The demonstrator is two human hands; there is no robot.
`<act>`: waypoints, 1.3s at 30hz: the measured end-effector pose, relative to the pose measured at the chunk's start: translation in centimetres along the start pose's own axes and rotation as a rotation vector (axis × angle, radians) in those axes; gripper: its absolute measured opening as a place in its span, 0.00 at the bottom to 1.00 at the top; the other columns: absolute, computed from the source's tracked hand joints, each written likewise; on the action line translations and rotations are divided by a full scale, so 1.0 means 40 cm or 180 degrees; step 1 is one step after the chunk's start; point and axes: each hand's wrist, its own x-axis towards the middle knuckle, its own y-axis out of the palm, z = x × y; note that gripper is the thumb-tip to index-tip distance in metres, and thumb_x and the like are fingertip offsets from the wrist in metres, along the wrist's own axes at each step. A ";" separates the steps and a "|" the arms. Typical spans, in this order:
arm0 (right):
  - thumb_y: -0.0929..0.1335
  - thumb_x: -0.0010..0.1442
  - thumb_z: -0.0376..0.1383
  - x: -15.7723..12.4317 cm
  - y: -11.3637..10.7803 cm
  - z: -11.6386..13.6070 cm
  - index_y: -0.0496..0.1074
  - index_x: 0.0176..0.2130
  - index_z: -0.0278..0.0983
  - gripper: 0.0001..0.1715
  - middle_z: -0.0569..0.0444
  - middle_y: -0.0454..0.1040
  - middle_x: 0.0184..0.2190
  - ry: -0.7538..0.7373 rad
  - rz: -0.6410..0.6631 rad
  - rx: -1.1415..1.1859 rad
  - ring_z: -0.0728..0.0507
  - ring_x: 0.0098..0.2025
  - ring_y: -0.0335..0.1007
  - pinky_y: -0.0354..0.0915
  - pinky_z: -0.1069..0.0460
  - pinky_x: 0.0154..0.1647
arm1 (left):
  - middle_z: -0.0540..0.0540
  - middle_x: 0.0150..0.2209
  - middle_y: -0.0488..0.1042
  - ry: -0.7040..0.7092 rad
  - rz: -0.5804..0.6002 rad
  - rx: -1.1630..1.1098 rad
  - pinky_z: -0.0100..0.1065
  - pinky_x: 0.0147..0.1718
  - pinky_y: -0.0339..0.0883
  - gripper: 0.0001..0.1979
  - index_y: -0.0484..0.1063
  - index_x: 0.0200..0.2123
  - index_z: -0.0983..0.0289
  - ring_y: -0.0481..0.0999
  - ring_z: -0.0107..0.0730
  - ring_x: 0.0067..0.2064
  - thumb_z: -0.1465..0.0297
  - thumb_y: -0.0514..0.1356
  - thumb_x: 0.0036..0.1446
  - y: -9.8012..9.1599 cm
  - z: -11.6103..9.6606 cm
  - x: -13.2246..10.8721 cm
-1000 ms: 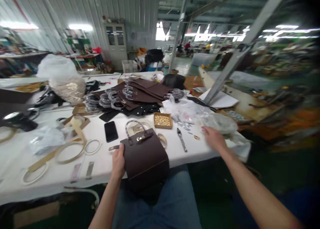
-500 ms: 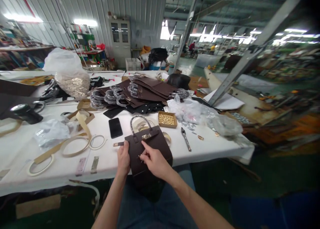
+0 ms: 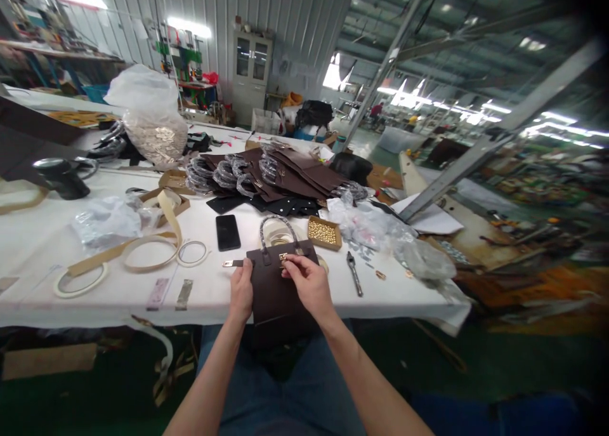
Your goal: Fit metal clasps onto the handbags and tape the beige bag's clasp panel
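A dark brown handbag (image 3: 278, 296) with a wrapped handle and a gold clasp leans against the front edge of the white table (image 3: 118, 296), above my lap. My left hand (image 3: 242, 290) grips the bag's left side, fingers closed on it. My right hand (image 3: 309, 284) rests on the bag's top right, with thumb and fingers pinched at the gold clasp (image 3: 284, 257). A thin strap end (image 3: 233, 263) sticks out to the left of the bag.
On the table lie a black phone (image 3: 228, 231), a small box of gold studs (image 3: 324, 232), pliers (image 3: 354, 273), tape rings (image 3: 151, 252), crumpled plastic bags (image 3: 371, 223), and a stack of brown bags with wrapped handles (image 3: 266, 176). A slanted metal post (image 3: 476, 150) rises at right.
My right hand came back from the table's right side to the bag and moved up to its clasp. The left hand kept its hold. The view shifted right and down.
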 end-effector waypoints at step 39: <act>0.70 0.79 0.33 -0.032 0.089 0.172 0.84 0.55 0.41 0.12 0.48 0.85 0.50 -0.1767 0.0254 -0.1109 0.38 0.50 0.83 0.78 0.42 0.58 | 0.55 0.34 0.78 0.1460 -0.0190 0.1202 0.34 0.39 0.66 0.26 0.79 0.38 0.64 0.73 0.35 0.35 0.52 0.56 0.82 0.033 -0.140 -0.122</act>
